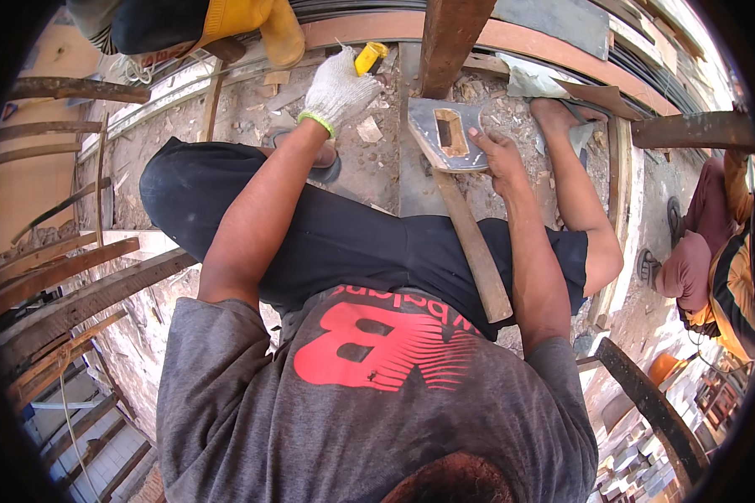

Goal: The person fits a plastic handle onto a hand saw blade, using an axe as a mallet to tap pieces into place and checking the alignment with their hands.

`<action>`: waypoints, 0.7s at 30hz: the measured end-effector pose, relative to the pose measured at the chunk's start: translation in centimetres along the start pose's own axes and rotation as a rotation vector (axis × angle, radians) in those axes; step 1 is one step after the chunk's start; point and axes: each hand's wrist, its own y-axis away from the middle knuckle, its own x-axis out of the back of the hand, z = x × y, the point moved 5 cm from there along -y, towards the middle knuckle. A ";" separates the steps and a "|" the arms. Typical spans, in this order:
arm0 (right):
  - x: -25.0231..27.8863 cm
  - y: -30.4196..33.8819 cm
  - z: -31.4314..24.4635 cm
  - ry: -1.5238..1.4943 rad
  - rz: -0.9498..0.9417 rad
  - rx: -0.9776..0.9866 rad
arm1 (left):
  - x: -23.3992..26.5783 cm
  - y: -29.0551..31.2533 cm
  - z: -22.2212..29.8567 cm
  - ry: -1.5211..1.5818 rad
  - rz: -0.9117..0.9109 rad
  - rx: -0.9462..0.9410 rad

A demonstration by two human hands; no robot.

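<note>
My left hand, in a white knit glove with a green cuff, is closed round a small yellow-and-black tool whose exact kind I cannot make out. Bare, my right hand grips the right edge of a grey board, thumb on top and fingers mostly hidden below. A rectangular hole with rough, pale edges pierces the board's middle. From beneath the board a long wooden slat slants back over my lap. The left hand is apart from the board, ahead and to its left.
A thick wooden post rises just beyond the board. Rubble and scraps litter the ground. Wooden bars stand at the left. One person is at the far left and another sits at the right.
</note>
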 end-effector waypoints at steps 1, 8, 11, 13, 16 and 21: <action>-1.3 0.0 1.0 -0.041 -0.012 -0.050 | -0.5 0.0 0.1 0.049 -0.012 -0.020; -3.6 -0.4 2.1 0.197 0.085 0.018 | -3.0 0.6 -1.0 0.257 -0.078 -0.024; -2.5 -2.0 4.2 0.403 0.154 0.142 | -5.0 0.2 -3.1 0.122 -0.164 0.136; -3.0 -1.7 3.6 0.621 0.206 0.274 | -7.0 0.0 -4.8 -0.012 -0.301 0.262; -4.4 1.8 1.5 0.966 0.270 0.431 | -10.7 0.2 -7.9 0.043 -0.361 0.249; -5.0 7.2 0.8 1.153 -0.025 0.040 | -12.5 -0.3 -6.9 0.398 -0.389 0.329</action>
